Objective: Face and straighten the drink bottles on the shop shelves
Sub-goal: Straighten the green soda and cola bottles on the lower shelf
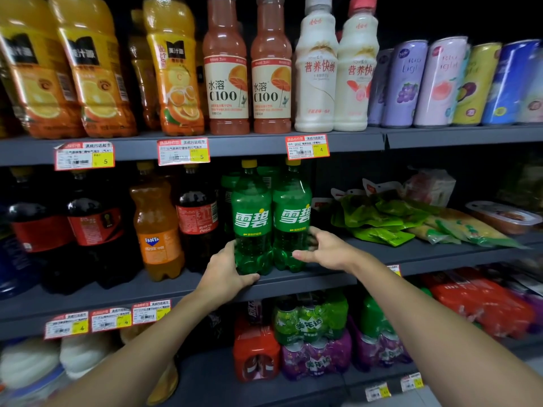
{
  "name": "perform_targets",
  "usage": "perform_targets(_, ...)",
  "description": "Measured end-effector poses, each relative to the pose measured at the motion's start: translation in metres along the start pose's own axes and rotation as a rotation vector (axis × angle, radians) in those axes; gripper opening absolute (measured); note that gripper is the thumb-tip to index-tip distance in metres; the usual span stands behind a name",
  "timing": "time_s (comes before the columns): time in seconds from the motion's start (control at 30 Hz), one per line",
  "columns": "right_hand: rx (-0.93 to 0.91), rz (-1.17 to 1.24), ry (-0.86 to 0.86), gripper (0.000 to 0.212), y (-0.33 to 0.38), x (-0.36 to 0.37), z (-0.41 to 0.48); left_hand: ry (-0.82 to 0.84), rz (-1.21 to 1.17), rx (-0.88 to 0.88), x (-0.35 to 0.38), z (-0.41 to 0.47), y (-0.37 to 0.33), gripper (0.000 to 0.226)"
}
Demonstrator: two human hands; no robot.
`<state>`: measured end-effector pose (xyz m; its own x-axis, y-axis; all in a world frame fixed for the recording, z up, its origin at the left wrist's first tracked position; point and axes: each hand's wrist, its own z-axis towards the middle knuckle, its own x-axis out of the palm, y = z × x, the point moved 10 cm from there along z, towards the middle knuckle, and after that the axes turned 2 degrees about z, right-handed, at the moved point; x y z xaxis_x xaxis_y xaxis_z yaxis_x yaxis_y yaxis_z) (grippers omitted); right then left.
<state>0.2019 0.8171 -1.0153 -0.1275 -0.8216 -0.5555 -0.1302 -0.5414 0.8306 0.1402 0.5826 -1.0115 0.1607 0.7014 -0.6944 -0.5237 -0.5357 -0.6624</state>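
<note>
Two green Sprite bottles stand upright side by side on the middle shelf (pixel 176 284), labels facing me. My left hand (pixel 224 273) grips the base of the left Sprite bottle (pixel 252 218), thumb across its front and fingers behind. My right hand (pixel 326 248) curls around the lower right side of the right Sprite bottle (pixel 292 212), thumb at its front. More green bottles stand behind them. To their left are a cola bottle (pixel 198 218), an orange Fanta bottle (pixel 157 227) and larger cola bottles (pixel 94 227).
The top shelf holds orange juice bottles (pixel 173 69), two C100 bottles (pixel 226 69), white milk drinks (pixel 316 69) and tilted cans (pixel 440 83). Green snack packets (pixel 382 218) lie right of the Sprite. The lower shelf carries shrink-wrapped can packs (pixel 308 333).
</note>
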Motion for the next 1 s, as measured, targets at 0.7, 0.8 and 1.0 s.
perform_targets(0.7, 0.034, 0.199, -0.724, 0.053, 0.003, 0.003, -0.074, -0.347, 0.031, 0.104, -0.077, -0.05, 0.01, 0.031)
perform_targets(0.8, -0.166, 0.084, -1.014, 0.029, 0.046, 0.034, -0.102, -0.574, -0.01, 0.038, -0.112, -0.071, 0.034, 0.024)
perform_targets(1.0, -0.445, 0.108, -0.947, 0.029, 0.119, 0.139, -0.091, -0.742, 0.05, -0.129, -0.138, -0.091, 0.071, 0.057)
